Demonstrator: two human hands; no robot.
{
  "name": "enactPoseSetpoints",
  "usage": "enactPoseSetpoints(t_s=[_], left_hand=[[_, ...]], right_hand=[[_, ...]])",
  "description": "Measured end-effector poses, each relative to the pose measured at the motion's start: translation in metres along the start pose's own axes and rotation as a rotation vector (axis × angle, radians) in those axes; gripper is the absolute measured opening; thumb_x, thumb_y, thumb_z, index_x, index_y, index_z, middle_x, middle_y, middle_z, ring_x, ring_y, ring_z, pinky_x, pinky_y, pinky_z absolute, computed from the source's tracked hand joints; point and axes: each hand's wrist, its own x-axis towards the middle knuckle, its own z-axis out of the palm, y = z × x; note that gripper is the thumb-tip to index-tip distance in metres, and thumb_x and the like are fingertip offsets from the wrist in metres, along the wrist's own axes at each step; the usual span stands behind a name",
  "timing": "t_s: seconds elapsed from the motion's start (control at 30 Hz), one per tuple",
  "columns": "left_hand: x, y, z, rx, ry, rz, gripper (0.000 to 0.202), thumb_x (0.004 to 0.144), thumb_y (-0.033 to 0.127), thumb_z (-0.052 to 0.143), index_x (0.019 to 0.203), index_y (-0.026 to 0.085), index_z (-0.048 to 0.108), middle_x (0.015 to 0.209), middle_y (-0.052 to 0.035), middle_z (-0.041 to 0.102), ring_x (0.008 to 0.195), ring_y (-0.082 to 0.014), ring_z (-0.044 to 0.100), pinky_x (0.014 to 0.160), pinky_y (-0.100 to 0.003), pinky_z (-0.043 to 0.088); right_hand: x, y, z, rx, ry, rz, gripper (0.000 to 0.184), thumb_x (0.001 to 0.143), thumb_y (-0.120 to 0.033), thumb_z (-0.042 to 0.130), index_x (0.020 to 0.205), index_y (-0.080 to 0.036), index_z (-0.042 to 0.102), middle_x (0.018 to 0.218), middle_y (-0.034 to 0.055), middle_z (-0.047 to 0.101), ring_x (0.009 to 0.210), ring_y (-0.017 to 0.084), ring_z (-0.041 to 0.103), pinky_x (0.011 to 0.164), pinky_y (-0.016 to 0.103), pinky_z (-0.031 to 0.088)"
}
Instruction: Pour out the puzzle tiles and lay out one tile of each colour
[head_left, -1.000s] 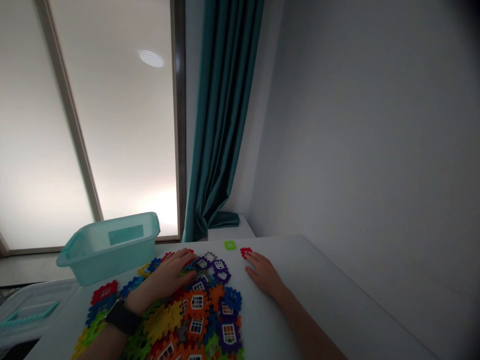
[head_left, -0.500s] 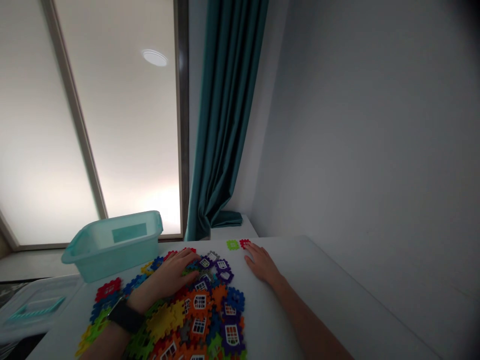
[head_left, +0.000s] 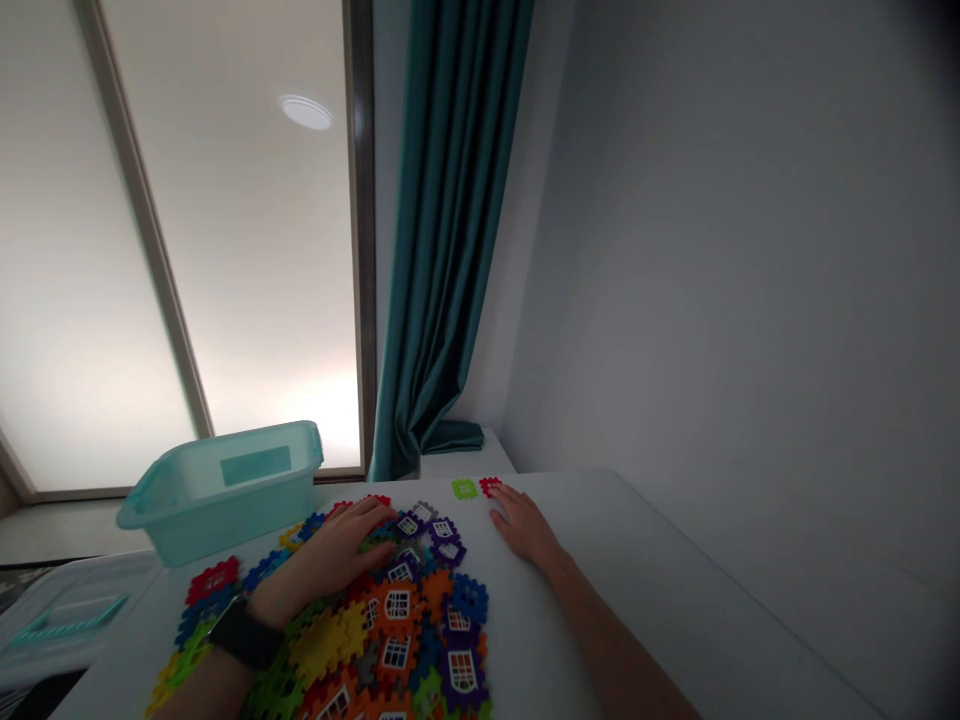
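Observation:
My left hand (head_left: 351, 540), with a dark watch (head_left: 246, 632) on its wrist, lies over a spread of colourful plastic interlocking tiles. Its fingers are apart and rest on the pieces near the far end of the pile. Several tiles carry white window shapes, such as an orange tile (head_left: 397, 604) and a purple tile (head_left: 462, 670). Farther right, my right hand (head_left: 525, 522) reaches flat across the table with fingers stretched out. Its fingertips touch a red tile (head_left: 490, 486), which they partly cover. A lime green tile (head_left: 464, 489) sits just left of the red one.
An aqua plastic tub (head_left: 225, 510) stands behind the pile at the left. A clear lid with an aqua handle (head_left: 71, 620) lies beside it. The white table (head_left: 630, 590) borders a grey wall on the right. A teal curtain (head_left: 450, 250) hangs behind.
Both hands stay in place on the tiles. Only the camera view has shifted very slightly.

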Motion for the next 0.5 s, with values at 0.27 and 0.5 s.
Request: enactPoseSetpoints(t_s=[0.27, 0.5], left_hand=[[-0.001, -0.0021, 0.0022, -0.004, 0.018, 0.001, 0.039, 0.095, 0.044, 0.053, 0.129, 0.027, 0.058, 0.136, -0.0081, 0.06, 0.12, -0.0307, 0.059, 0.102, -0.044, 0.047], [-0.0013, -0.0031, 0.0024, 0.0, 0.003, -0.006, 0.039, 0.095, 0.046, 0.054, 0.13, 0.028, 0.059, 0.136, -0.0081, 0.061, 0.123, -0.0322, 0.058, 0.105, -0.047, 0.045]], right_hand=[[0.0015, 0.0031, -0.0001, 0.004, 0.014, -0.003, 0.055, 0.097, -0.039, 0.038, 0.147, -0.018, 0.048, 0.154, 0.009, 0.046, 0.147, 0.023, 0.033, 0.122, 0.044, 0.02], [0.0008, 0.0018, 0.0011, 0.011, 0.038, -0.014, 0.054, 0.097, -0.038, 0.038, 0.146, -0.018, 0.049, 0.153, 0.0092, 0.047, 0.147, 0.024, 0.033, 0.122, 0.044, 0.021]])
